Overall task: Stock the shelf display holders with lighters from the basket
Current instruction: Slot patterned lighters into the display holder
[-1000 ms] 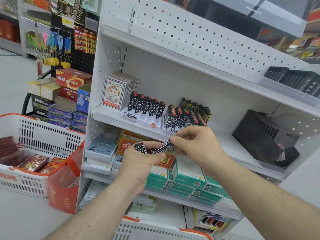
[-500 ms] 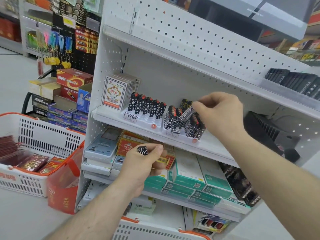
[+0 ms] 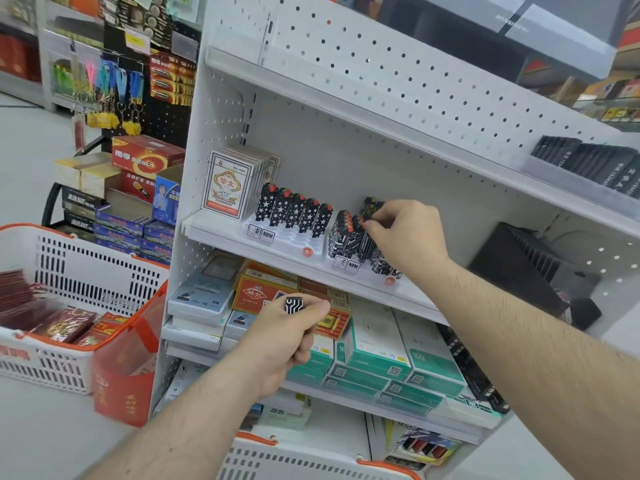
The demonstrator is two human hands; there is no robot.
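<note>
On the middle shelf (image 3: 221, 233) you are getting open white board between the circuit-print holder (image 3: 349, 261) and the black box (image 3: 512, 268) at the right, while the star-print holder (image 3: 277, 233) and the card packs (image 3: 228, 185) are blocking the left end. Your right hand (image 3: 408, 233) is covering the rear lighters (image 3: 349, 233) of the circuit-print holder, and the shelf above is leaving tall room over their tops. Your left hand (image 3: 287, 337) is hanging in the air before the boxes (image 3: 377, 344) crowding the lower shelf, and the basket (image 3: 86, 282) is standing well apart at the left.

"NBM" on holder tags (image 3: 266, 234) | "100" on teal box (image 3: 420, 359)
</note>
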